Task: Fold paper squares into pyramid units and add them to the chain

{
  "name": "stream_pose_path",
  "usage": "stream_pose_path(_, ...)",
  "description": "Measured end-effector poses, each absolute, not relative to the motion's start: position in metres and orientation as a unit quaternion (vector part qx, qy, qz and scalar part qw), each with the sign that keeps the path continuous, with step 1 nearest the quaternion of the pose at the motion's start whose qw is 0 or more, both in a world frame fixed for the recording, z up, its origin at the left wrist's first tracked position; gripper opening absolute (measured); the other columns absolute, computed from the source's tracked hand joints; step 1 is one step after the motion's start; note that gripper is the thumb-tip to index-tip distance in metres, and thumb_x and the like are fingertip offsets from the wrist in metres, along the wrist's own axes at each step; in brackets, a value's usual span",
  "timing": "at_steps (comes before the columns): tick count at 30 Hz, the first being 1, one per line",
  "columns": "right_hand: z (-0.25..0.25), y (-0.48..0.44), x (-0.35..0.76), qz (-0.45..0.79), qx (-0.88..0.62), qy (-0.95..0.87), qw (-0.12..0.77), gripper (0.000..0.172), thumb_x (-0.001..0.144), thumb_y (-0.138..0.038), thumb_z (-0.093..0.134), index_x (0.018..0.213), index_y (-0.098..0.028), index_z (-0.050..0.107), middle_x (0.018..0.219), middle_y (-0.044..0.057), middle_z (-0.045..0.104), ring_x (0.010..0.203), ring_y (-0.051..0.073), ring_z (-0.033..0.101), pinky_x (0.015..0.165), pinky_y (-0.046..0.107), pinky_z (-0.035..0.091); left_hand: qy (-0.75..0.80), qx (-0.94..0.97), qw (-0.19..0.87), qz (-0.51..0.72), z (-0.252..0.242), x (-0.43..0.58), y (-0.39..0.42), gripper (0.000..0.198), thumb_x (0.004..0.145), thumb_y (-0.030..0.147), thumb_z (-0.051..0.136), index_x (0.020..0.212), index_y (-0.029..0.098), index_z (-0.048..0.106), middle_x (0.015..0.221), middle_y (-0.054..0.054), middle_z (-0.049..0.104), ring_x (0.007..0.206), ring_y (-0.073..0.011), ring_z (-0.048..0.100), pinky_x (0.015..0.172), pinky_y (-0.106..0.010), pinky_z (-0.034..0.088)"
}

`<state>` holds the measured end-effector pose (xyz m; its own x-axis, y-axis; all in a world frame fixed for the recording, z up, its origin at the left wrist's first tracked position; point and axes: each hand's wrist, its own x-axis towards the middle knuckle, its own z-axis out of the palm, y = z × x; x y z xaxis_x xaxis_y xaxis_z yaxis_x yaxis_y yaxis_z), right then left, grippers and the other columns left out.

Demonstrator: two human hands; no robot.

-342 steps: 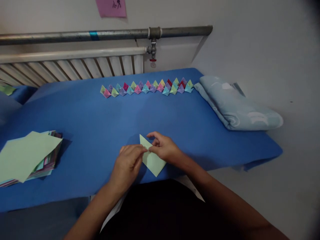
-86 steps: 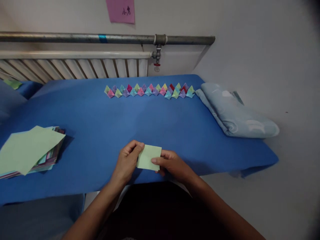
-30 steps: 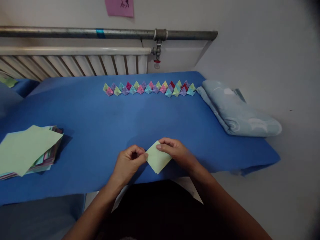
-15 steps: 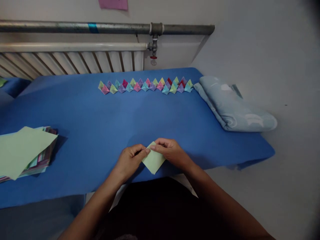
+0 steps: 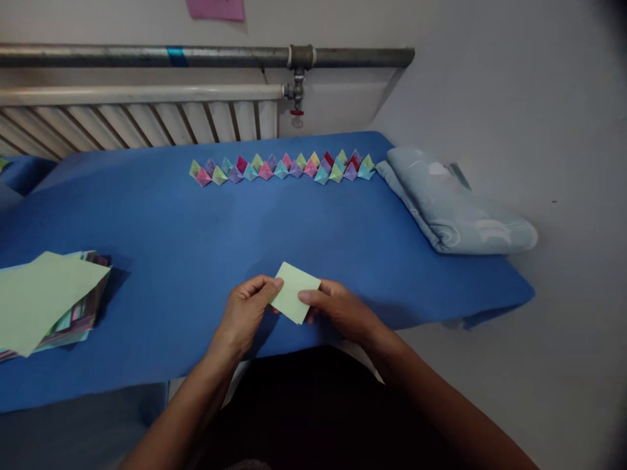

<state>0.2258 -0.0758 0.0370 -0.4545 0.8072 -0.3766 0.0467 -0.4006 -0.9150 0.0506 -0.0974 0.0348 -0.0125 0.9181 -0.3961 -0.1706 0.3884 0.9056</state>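
A pale green square of folded paper (image 5: 294,292) is held up between both hands, over the front edge of the blue-covered table. My left hand (image 5: 249,307) pinches its left corner, thumb on top. On the right side, my right hand (image 5: 337,307) grips it with the thumb pressed on the face and fingers behind, partly hidden. Further back, several small folded paper pieces (image 5: 281,170) in pink, green, blue, purple and red stand in two close rows. To the left lies a stack of coloured paper sheets (image 5: 81,313) with a pale green sheet (image 5: 46,287) on top.
The blue cover (image 5: 196,235) spreads over the table. At the right end rests a folded light blue blanket (image 5: 455,209) against the wall. Behind the table are a white radiator (image 5: 166,124), a metal pipe (image 5: 235,57) and a valve with a red handle (image 5: 296,112).
The green paper has been turned from a point-down diamond to a tilted square and raised slightly. My right hand's grip has shifted down its right side. The view has moved slightly.
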Motion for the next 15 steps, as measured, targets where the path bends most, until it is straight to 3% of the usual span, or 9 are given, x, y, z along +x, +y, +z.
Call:
stream_pose_path(4,0.031,-0.080,0.214,0.731,-0.435,-0.454,0.264,0.029,0.069,-0.041,0.069,0.084,-0.016,0.068,0.075,0.002,0.063,0.061,0.011,0.052,0.053,0.024,0.041,0.554,0.334,0.609,0.460,0.038,0.055,-0.098,0.027,0.069,0.042,0.074,0.065,0.016,0.068,0.058,0.001,0.061,0.055,-0.0089,0.051,0.056,-0.021,0.040)
stream_pose_path(10,0.029,-0.082,0.216,0.708,-0.472,-0.466,0.243,0.022,0.071,-0.037,0.066,0.071,-0.016,0.066,0.058,-0.002,0.057,0.050,0.009,0.047,0.052,0.024,0.038,0.555,0.325,0.586,0.492,0.033,0.052,-0.097,0.028,0.068,0.042,0.074,0.060,0.016,0.066,0.055,0.002,0.058,0.051,-0.0079,0.048,0.051,-0.020,0.038)
stream_pose_path(15,0.036,-0.085,0.219,0.713,-0.478,-0.449,0.249,0.017,0.070,-0.033,0.064,0.069,-0.016,0.065,0.061,-0.001,0.058,0.053,0.009,0.049,0.050,0.023,0.038,0.555,0.309,0.596,0.491,0.029,0.056,-0.098,0.030,0.065,0.043,0.076,0.062,0.015,0.066,0.054,0.002,0.058,0.049,-0.0083,0.048,0.049,-0.020,0.039)
